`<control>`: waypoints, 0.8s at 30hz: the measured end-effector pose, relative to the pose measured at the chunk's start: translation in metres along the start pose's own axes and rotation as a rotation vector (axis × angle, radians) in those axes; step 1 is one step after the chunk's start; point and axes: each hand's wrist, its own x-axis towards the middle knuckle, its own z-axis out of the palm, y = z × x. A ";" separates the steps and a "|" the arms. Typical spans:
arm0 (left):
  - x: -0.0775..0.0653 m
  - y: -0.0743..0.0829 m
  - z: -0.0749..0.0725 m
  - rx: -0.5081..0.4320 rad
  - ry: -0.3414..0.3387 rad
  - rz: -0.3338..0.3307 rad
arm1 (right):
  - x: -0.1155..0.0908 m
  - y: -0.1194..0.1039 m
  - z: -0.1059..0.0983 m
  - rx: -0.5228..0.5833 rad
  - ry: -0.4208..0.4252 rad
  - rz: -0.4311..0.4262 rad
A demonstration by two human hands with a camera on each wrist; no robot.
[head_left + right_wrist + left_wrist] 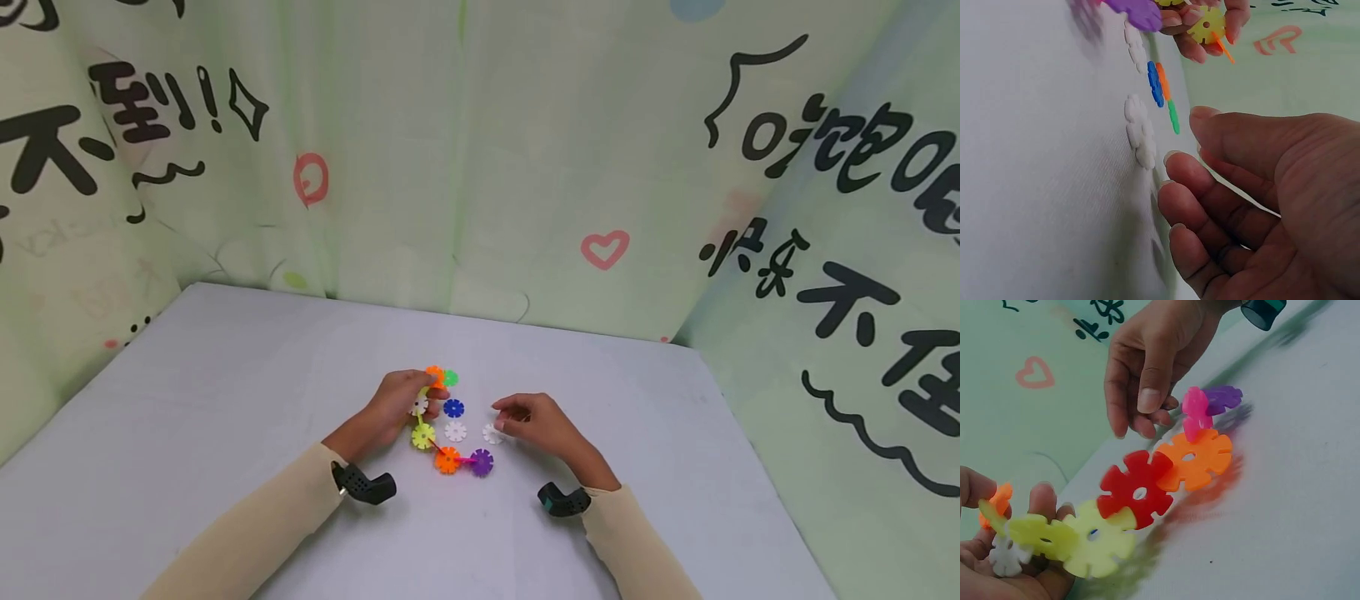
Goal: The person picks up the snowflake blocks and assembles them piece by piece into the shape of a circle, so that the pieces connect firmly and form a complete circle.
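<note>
My left hand [392, 406] grips one end of a chain of interlocking plastic snowflake discs. In the left wrist view a white disc [1009, 555] and yellow discs [1100, 540] lie at its fingers, followed by a red disc [1138, 490], an orange disc [1194, 459], a pink disc [1196, 409] and a purple disc [1222, 399]. My right hand [536, 421] holds nothing; its fingers are loosely bent, with thumb and fingertips apart, as the right wrist view shows. Just beside its fingertips a loose white disc [491, 433] lies on the table.
Between the hands lie a blue disc [453, 407] and another white disc [455, 431]. A green disc [451, 378] is beyond the left fingers. The white-covered table [247, 375] ends at a printed curtain [487, 167] behind and on both sides.
</note>
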 end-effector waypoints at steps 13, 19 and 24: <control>0.002 -0.003 -0.002 -0.004 0.006 0.008 | -0.006 0.002 0.008 -0.090 -0.005 0.019; 0.000 -0.004 -0.003 0.012 -0.011 -0.019 | -0.007 -0.002 0.010 -0.112 -0.016 0.039; -0.001 -0.002 -0.003 0.021 -0.035 -0.034 | -0.003 -0.002 0.009 -0.090 -0.004 0.041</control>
